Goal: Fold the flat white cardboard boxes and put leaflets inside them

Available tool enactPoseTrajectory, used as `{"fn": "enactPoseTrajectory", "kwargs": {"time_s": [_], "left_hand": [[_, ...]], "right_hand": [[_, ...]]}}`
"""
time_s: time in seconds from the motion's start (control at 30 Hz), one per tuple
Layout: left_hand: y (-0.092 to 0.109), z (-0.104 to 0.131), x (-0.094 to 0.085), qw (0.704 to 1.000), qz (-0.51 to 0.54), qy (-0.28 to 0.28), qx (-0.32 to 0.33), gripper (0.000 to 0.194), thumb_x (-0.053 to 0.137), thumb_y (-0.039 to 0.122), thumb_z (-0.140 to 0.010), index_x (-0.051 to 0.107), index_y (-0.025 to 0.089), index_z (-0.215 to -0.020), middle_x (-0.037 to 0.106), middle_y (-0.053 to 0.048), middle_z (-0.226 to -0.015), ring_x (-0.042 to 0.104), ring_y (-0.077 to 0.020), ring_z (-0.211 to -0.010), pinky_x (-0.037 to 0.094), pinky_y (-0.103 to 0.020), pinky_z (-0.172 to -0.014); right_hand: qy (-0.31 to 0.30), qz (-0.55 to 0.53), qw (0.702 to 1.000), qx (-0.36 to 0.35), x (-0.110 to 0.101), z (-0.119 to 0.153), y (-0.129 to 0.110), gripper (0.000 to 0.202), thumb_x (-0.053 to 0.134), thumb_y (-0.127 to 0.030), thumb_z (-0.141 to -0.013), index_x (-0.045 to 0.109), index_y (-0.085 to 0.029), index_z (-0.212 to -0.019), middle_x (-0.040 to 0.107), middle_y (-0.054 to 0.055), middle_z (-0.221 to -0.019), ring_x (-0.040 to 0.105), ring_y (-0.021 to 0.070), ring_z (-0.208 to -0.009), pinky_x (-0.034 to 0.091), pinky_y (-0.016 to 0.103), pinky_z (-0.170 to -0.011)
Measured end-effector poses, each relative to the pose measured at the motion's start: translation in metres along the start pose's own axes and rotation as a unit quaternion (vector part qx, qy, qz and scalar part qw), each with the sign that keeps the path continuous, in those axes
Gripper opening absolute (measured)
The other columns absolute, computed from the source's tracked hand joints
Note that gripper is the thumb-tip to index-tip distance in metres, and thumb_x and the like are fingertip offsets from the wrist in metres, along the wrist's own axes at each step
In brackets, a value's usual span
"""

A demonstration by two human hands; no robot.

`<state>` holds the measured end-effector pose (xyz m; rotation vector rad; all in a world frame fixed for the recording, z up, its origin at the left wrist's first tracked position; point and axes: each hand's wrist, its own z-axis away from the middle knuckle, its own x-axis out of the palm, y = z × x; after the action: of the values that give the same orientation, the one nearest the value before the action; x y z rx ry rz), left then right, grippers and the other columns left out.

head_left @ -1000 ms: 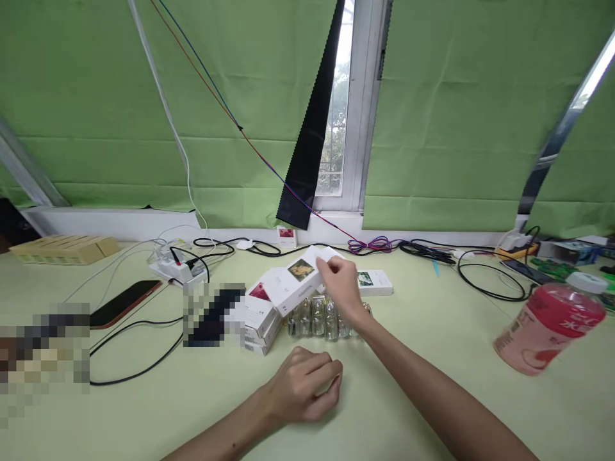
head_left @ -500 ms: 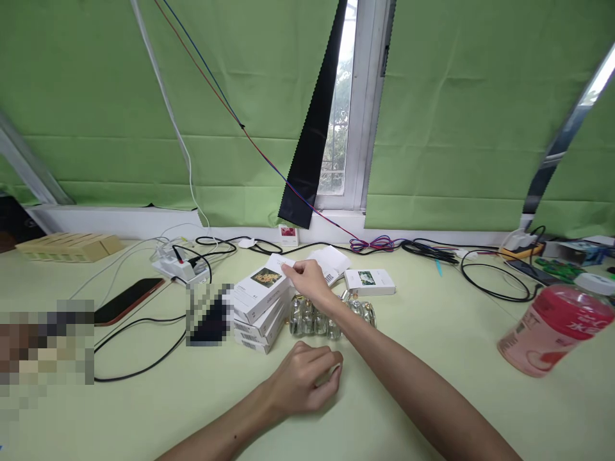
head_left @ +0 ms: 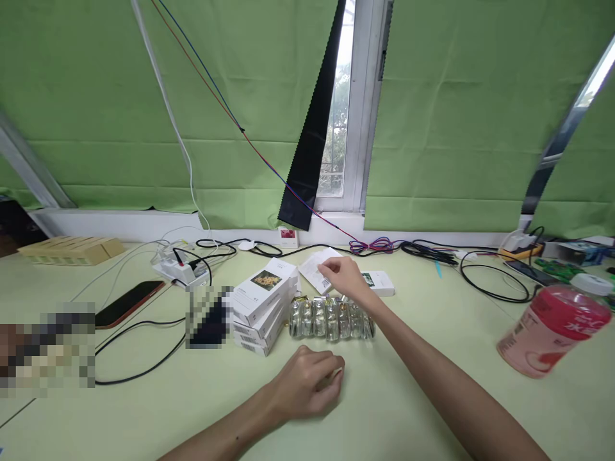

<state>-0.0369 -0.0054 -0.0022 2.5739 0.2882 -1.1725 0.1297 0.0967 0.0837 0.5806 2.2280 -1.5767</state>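
Observation:
My left hand point(head_left: 310, 382) rests curled on the table in front of a row of small glass bottles point(head_left: 331, 319); whatever its fingers hold, if anything, is too small to make out. Above and behind the bottles is my right hand point(head_left: 343, 275), its thumb and fingertips pressed together over a white paper or flat packet point(head_left: 314, 269). Whether it grips that piece cannot be made out. Left of the bottles stands a stack of white boxes point(head_left: 266, 291), the top one with a yellow flower picture. Another white box point(head_left: 383, 283) lies partly behind my right wrist.
A pink bottle point(head_left: 552, 330) stands at the right. Black cables point(head_left: 427, 251) run along the back edge near a small box point(head_left: 288, 237). At the left are a phone point(head_left: 129, 304), a power strip point(head_left: 182, 270) and a yellowish block point(head_left: 72, 250).
My right hand has moved right, from the top box of the stack to over the white paper. More of the bottles now shows. My left hand has stayed in place.

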Motion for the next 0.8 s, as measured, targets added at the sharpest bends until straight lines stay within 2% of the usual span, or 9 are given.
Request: {"fn": "enactPoseTrajectory", "kwargs": {"time_s": [0.13,0.23,0.3,0.37,0.53,0.8], "left_hand": [[0.002,0.0,0.007,0.999,-0.001,-0.035,0.0,0.016,0.046,0.008,-0.085,0.057,0.019,-0.086,0.055,0.005,-0.058,0.051,-0.0091,-0.049,0.029,-0.028,-0.052],[0.003,-0.001,0.012,0.998,-0.021,-0.054,0.038,0.014,0.046,0.008,-0.082,0.054,0.02,-0.079,0.054,0.004,-0.057,0.047,-0.0099,-0.046,0.028,-0.029,-0.049],[0.002,-0.002,0.015,0.995,-0.033,-0.06,0.068,0.013,0.048,0.009,-0.081,0.052,0.02,-0.076,0.053,0.004,-0.057,0.043,-0.0106,-0.044,0.027,-0.03,-0.047],[0.002,-0.003,0.017,0.993,-0.038,-0.06,0.091,0.012,0.049,0.009,-0.08,0.052,0.02,-0.076,0.052,0.003,-0.056,0.042,-0.0112,-0.044,0.027,-0.03,-0.044],[0.001,-0.007,0.022,0.99,-0.032,-0.055,0.125,0.011,0.048,0.011,-0.08,0.051,0.021,-0.077,0.051,0.003,-0.055,0.042,-0.0122,-0.042,0.026,-0.03,-0.041],[0.002,-0.019,0.037,0.988,-0.013,-0.041,0.148,0.011,0.048,0.012,-0.079,0.047,0.022,-0.073,0.049,0.003,-0.054,0.043,-0.0118,-0.039,0.026,-0.029,-0.038]], "right_hand": [[-0.015,0.056,0.998,0.032,-0.027,-0.006,0.025,0.016,0.065,-0.024,-0.085,0.077,-0.016,-0.079,0.077,0.006,-0.078,0.069,0.0192,-0.074,0.048,0.027,-0.071],[-0.028,0.084,0.994,0.065,-0.037,-0.014,0.041,0.011,0.066,-0.019,-0.086,0.076,-0.014,-0.084,0.077,0.008,-0.081,0.071,0.0187,-0.071,0.05,0.029,-0.077],[-0.031,0.09,0.992,0.086,-0.039,-0.02,0.049,0.01,0.066,-0.016,-0.087,0.075,-0.012,-0.09,0.077,0.009,-0.09,0.072,0.018,-0.073,0.052,0.031,-0.081],[-0.043,0.085,0.989,0.109,-0.037,-0.025,0.054,0.013,0.066,-0.017,-0.09,0.072,-0.011,-0.1,0.076,0.011,-0.1,0.072,0.0183,-0.078,0.054,0.032,-0.081],[-0.104,0.053,0.98,0.162,-0.022,-0.041,0.062,0.031,0.063,-0.034,-0.098,0.062,-0.016,-0.124,0.066,0.009,-0.121,0.068,0.0214,-0.1,0.059,0.042,-0.085],[-0.132,0.013,0.969,0.21,0.002,-0.053,0.064,0.035,0.063,-0.033,-0.098,0.06,-0.017,-0.128,0.063,0.01,-0.127,0.066,0.0237,-0.107,0.057,0.044,-0.089]]}}
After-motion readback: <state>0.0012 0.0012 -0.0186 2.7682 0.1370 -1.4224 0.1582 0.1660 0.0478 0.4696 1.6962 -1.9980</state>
